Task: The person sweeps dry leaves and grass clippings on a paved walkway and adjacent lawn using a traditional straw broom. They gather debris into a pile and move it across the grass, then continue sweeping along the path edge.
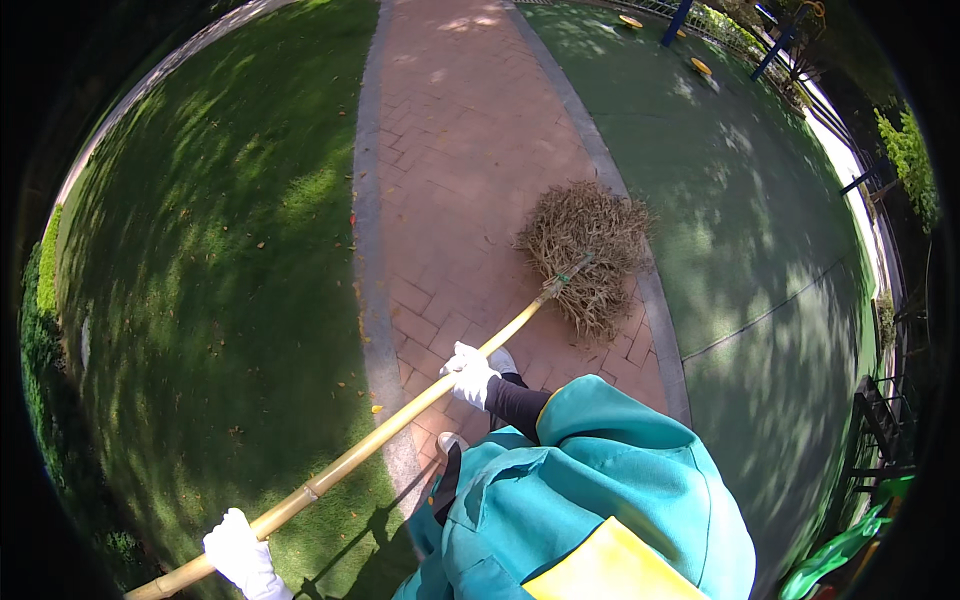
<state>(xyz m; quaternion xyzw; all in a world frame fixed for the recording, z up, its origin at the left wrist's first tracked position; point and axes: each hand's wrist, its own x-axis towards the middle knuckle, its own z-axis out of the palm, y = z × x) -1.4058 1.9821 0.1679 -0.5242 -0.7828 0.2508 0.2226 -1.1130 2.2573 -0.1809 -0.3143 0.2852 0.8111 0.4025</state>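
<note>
A long broom with a yellow bamboo handle (370,443) runs slantwise from the lower left toward the middle right. Its wide brown twig head (590,250) rests on the brick path, close to the right-hand kerb, and a green tie binds it to the pole. My right hand (470,374), in a white glove, is closed round the handle about midway along. Lower down, near the pole's rear end, my left hand (240,552) grips it too, also gloved in white. Both hands' fingers are partly hidden.
The reddish brick path (450,120) lies between grey kerbs. Grass with scattered dry leaves (230,300) borders it on the left, a green hard surface (740,230) on the right. Blue posts (677,22) and yellow discs (700,67) stand far right; a green slide-like piece (835,550) is lower right.
</note>
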